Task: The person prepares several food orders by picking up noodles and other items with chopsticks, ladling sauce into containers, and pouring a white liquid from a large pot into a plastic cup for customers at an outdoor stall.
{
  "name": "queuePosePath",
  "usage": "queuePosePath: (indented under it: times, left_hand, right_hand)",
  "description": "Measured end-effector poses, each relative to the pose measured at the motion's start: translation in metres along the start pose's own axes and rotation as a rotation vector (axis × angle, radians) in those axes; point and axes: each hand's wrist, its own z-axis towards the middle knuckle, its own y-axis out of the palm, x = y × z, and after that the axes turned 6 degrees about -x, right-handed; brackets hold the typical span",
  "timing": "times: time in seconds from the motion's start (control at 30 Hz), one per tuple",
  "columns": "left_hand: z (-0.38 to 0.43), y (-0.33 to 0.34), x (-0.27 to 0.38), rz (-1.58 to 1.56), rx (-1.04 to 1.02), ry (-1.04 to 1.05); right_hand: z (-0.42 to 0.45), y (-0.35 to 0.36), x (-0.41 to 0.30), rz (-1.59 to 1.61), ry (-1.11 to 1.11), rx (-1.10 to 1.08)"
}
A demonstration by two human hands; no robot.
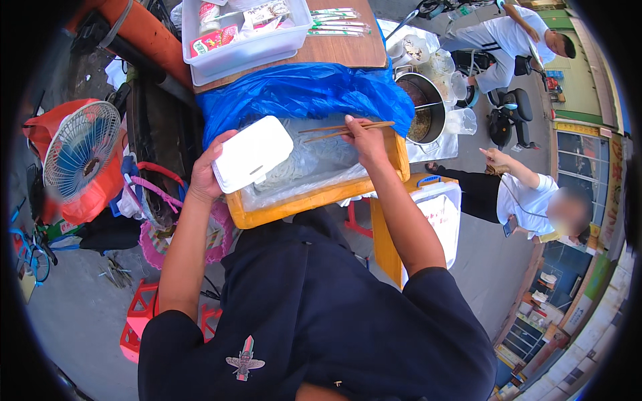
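Note:
My left hand point(206, 173) grips the near left side of a white foam takeaway box point(256, 150), held tilted over a yellow wooden crate point(321, 199). Clear plastic film lines the crate, and pale noodle-like strands point(281, 174) lie inside, partly behind the box. What the box holds is not visible. In my right hand point(368, 140) is a pair of wooden chopsticks point(326, 134). Their tips point left above the crate, apart from each other, with nothing between them.
Blue plastic sheeting point(301, 90) borders the crate's far side. Beyond stands a plastic bin point(246, 55) of packets beside wrapped straws point(336, 22). A divided metal pot point(426, 120) and plastic cups point(461, 122) are right. A fan point(83, 155) stands left; a person point(526, 200) points nearby.

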Motion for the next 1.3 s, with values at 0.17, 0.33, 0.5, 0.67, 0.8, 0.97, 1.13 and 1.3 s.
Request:
queuePosePath:
  times: [0.17, 0.33, 0.5, 0.67, 0.8, 0.97, 1.13, 1.3]
  left_hand:
    - [-0.002, 0.017, 0.002, 0.054, 0.036, -0.017]
    - [-0.027, 0.026, 0.012, 0.11, 0.094, 0.047]
    - [-0.035, 0.032, 0.016, 0.078, 0.085, 0.082]
    - [-0.027, 0.024, 0.012, -0.015, 0.04, 0.031]
    - [-0.014, 0.02, 0.006, -0.097, 0.052, -0.056]
    - [0.008, 0.027, -0.008, -0.098, 0.018, -0.1]
    - [0.028, 0.028, -0.029, -0.113, -0.002, -0.158]
    - [0.034, 0.034, -0.041, -0.101, 0.016, -0.164]
  right_hand:
    - [0.117, 0.014, 0.153, 0.019, 0.189, 0.091]
    - [0.13, 0.076, 0.147, 0.405, 0.401, 0.316]
    - [0.094, 0.051, 0.107, 0.583, 0.333, 0.093]
    - [0.027, -0.001, 0.064, 0.7, 0.238, 0.01]
    - [-0.031, -0.026, 0.022, 0.728, 0.111, -0.044]
    - [-0.087, -0.042, -0.032, 0.687, -0.061, -0.095]
    - [-0.124, -0.047, -0.074, 0.68, -0.143, -0.154]
    - [-0.158, -0.018, -0.119, 0.57, -0.245, -0.237]
